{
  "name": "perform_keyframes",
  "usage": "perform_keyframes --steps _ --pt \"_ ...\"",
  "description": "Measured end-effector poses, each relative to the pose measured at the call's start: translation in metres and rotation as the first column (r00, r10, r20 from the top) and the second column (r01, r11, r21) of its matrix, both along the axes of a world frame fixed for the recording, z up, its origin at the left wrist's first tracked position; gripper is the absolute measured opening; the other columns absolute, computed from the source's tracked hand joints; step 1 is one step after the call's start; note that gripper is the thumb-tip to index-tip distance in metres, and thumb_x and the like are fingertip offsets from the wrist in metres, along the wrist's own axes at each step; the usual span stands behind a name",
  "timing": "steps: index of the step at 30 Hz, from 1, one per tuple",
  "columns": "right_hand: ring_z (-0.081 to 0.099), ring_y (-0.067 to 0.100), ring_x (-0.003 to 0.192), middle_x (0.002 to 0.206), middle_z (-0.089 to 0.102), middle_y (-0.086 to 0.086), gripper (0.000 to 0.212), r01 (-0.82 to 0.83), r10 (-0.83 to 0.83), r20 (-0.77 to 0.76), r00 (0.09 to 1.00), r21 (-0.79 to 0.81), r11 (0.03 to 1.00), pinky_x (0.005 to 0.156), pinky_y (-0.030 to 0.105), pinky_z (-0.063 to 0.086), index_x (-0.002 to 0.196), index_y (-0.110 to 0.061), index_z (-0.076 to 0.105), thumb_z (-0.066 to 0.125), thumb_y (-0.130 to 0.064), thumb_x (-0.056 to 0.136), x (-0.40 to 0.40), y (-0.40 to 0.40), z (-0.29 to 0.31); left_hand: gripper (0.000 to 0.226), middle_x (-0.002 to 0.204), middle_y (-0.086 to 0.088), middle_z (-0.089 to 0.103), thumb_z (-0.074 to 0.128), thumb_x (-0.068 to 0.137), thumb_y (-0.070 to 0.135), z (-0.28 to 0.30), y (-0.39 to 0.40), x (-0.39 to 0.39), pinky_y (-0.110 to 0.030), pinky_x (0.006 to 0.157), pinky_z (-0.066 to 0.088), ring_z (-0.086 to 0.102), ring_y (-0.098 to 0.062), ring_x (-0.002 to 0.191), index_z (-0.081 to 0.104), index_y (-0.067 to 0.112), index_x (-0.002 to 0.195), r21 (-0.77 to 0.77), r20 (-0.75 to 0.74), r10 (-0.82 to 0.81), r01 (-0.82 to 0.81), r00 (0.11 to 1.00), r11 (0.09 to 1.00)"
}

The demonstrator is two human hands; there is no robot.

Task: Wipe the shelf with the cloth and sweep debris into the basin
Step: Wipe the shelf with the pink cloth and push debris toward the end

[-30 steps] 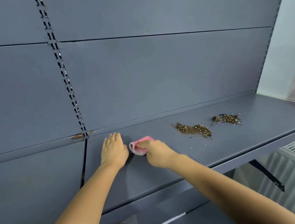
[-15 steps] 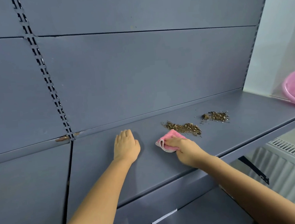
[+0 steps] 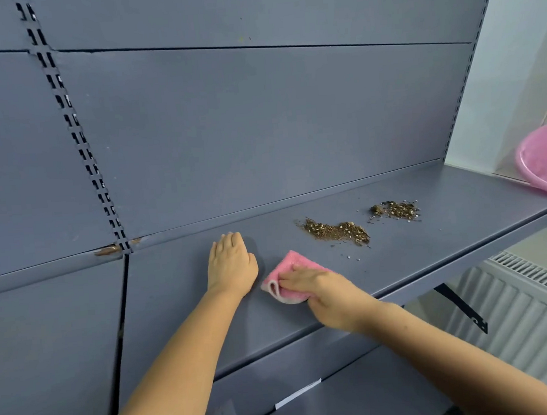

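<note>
Two debris piles unswept: right hand fingers press cloth on shelf, left hand flat, empty; next push toward basin.

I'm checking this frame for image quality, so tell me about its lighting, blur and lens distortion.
Head view: soft, even light with no glare; the left hand casts only a faint shadow on the shelf. The right hand on the cloth looks slightly smeared, while the debris stays sharp. The wide lens bows the slotted upright, and the frame edge cuts off the basin.
</note>
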State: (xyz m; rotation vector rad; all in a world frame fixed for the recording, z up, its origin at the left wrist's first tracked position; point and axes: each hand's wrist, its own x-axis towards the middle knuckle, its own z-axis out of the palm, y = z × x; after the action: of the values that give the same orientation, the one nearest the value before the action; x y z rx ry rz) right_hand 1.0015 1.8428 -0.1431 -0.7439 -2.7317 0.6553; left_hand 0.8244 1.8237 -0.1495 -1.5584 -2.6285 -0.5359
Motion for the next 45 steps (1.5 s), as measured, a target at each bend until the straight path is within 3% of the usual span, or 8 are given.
perform_keyframes --steps 7,10,15,21,28,35,39,45 --pt "0.057 0.033 0.103 0.118 0.059 0.026 0.052 0.141 -0.144 0.057 0.988 0.054 0.989 0.077 0.029 0.041 0.116 0.005 0.06 0.03 0.017 0.074 0.027 0.032 0.017 0.05 0.158 -0.011 0.019 0.029 0.098 0.009 -0.001 -0.002 0.0 -0.032 0.123 0.006 0.012 -0.022 0.149 0.021 0.0 0.147 -0.002 -0.003 -0.014 0.014 1.0 1.0" --pt "0.051 0.025 0.127 0.134 0.058 0.009 0.061 0.183 -0.186 0.01 0.983 0.121 0.976 0.103 0.026 0.038 0.127 -0.012 0.057 0.033 0.014 0.077 0.035 0.052 0.01 0.05 0.158 -0.011 0.02 0.029 0.098 0.009 -0.001 -0.002 0.001 -0.032 0.123 0.006 0.012 -0.022 0.149 0.022 0.001 0.146 -0.003 -0.004 -0.018 0.018 1.0 1.0" --pt "0.06 0.024 0.099 0.116 0.059 0.024 0.049 0.132 -0.133 0.02 0.991 0.048 0.99 0.083 0.028 0.045 0.115 0.005 0.058 0.03 0.017 0.076 0.021 0.032 0.026 0.048 0.156 -0.012 0.023 0.029 0.097 0.009 0.0 -0.002 0.002 -0.032 0.122 0.007 0.015 -0.022 0.148 0.025 0.001 0.144 -0.005 -0.001 -0.022 0.022 1.0 1.0" --pt "0.036 0.022 0.137 0.144 0.046 0.007 0.058 -0.121 0.104 0.133 0.986 0.125 0.985 0.117 0.029 0.023 0.135 -0.011 0.048 0.03 0.006 0.083 0.003 0.008 0.004 0.051 0.158 -0.012 0.02 0.029 0.097 0.008 0.001 -0.001 0.002 -0.032 0.122 0.006 0.013 -0.021 0.149 0.022 0.001 0.146 -0.008 0.003 -0.024 0.024 1.0 1.0" --pt "0.055 0.025 0.102 0.117 0.062 0.022 0.053 0.065 -0.07 0.036 0.997 0.116 0.991 0.071 0.007 0.033 0.112 0.007 0.061 0.032 0.018 0.068 0.029 0.041 0.02 0.049 0.158 -0.011 0.02 0.029 0.097 0.008 0.001 -0.002 0.001 -0.032 0.122 0.006 0.013 -0.021 0.149 0.024 0.002 0.145 -0.003 0.011 -0.036 0.036 0.999 0.999" --pt "0.056 0.008 0.107 0.125 0.06 0.004 0.055 0.233 -0.226 -0.101 0.969 0.066 0.97 0.082 -0.006 0.031 0.12 -0.006 0.062 0.032 0.016 0.079 0.023 0.059 0.018 0.05 0.158 -0.01 0.019 0.028 0.098 0.009 0.001 -0.002 0.002 -0.031 0.123 0.005 0.011 -0.021 0.149 0.022 0.002 0.146 -0.005 0.022 -0.049 0.05 0.999 0.999" --pt "0.045 0.017 0.13 0.139 0.051 0.004 0.053 0.015 -0.013 -0.033 0.999 0.065 0.998 0.112 0.02 0.028 0.129 -0.009 0.055 0.033 0.009 0.084 -0.011 0.029 0.007 0.048 0.157 -0.01 0.022 0.028 0.097 0.009 0.002 0.0 0.001 -0.031 0.122 0.006 0.014 -0.02 0.148 0.025 0.002 0.144 -0.004 0.02 -0.047 0.047 0.999 0.999" --pt "0.031 0.02 0.141 0.15 0.038 0.004 0.054 0.038 -0.038 0.001 0.999 0.077 0.996 0.102 0.011 0.014 0.14 -0.008 0.04 0.036 0.011 0.089 -0.015 0.041 -0.009 0.051 0.159 -0.01 0.016 0.027 0.098 0.009 0.002 -0.002 0.001 -0.031 0.122 0.005 0.01 -0.02 0.149 0.018 0.002 0.148 -0.019 0.021 -0.061 0.061 0.998 0.998"
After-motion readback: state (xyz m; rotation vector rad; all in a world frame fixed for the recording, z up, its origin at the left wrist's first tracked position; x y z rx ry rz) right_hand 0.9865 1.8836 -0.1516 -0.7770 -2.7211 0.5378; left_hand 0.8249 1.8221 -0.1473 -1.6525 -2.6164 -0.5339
